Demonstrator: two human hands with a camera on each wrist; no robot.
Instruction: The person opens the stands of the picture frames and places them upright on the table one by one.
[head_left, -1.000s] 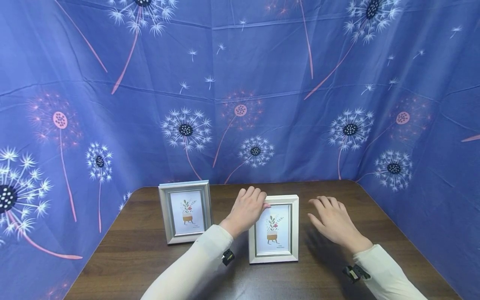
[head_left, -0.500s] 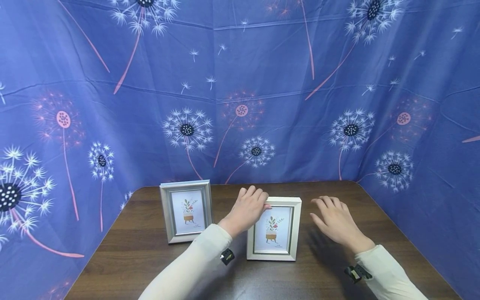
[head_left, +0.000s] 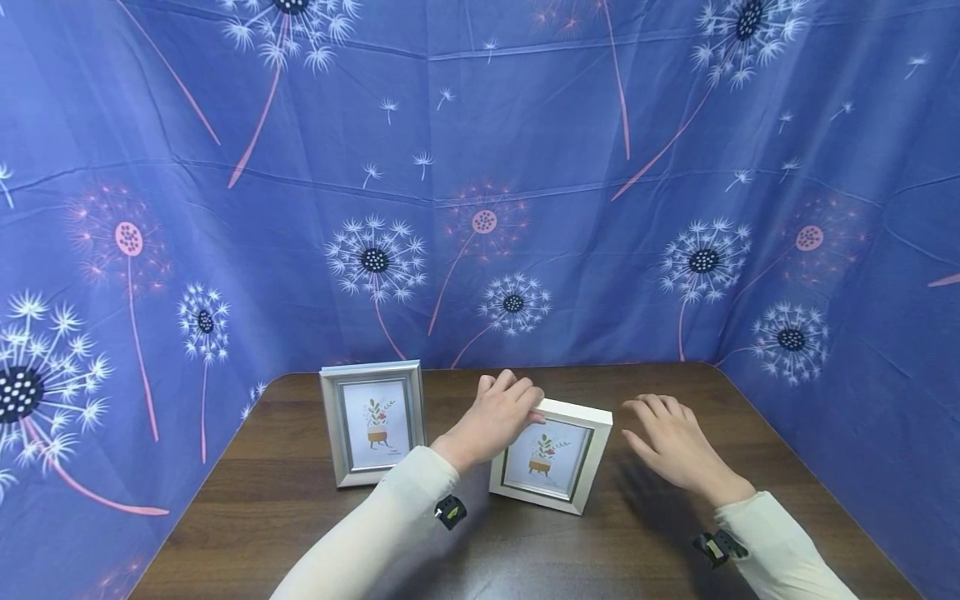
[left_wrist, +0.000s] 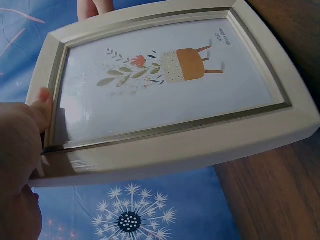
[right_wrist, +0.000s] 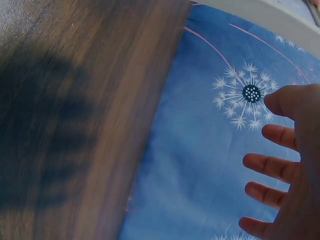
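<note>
My left hand (head_left: 495, 421) grips a white picture frame (head_left: 543, 458) by its upper left corner, and in the head view the frame leans over clockwise. Behind its glass is a printed flower-pot drawing. The left wrist view shows the thumb (left_wrist: 44, 107) pressed on the front border of the frame (left_wrist: 165, 140), with fingertips (left_wrist: 95, 7) showing beyond the far edge. To the right of the frame my right hand (head_left: 675, 446) hovers over the table, fingers spread and lightly bent, holding nothing. A strip of white frame (right_wrist: 280, 15) crosses the top of the right wrist view.
A silver-grey picture frame (head_left: 333, 433) with the same drawing stands upright on the brown wooden table (head_left: 247, 517), left of my left forearm. Blue dandelion-print cloth (head_left: 592, 250) hangs behind the table and along both sides.
The white frame, first upright, has turned clockwise in my left hand, its lower edge rising on the left and its top shifting right. My right hand has barely moved.
</note>
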